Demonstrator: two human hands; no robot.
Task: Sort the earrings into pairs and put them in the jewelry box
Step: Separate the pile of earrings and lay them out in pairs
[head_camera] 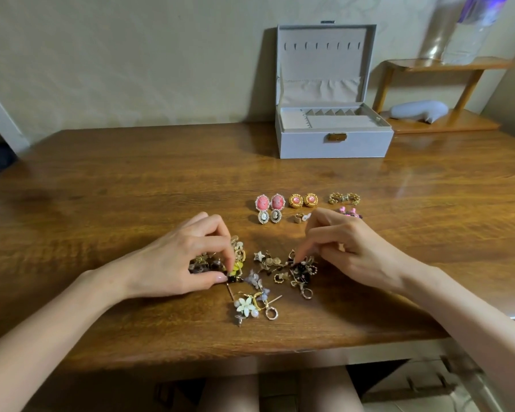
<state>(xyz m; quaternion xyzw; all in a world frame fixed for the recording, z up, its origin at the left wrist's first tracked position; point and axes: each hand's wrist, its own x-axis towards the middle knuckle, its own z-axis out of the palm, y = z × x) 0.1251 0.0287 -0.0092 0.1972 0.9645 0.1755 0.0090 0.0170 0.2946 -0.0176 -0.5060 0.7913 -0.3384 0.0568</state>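
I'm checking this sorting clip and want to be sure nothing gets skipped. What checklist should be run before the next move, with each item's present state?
1. Jewelry box open and reachable: ok, lid up, at the table's far side.
2. Box trays free to take pairs: ok, no earrings visible inside.
3. Sorted pairs kept apart from the unsorted pile: ok, the pink cameo pair and gold round pair lie in a row beyond it.
4. Left hand has one earring only: cannot tell, its fingertips pinch at a yellow-green earring among others.
5. Right hand grip: cannot tell, its forefinger points into the pile.
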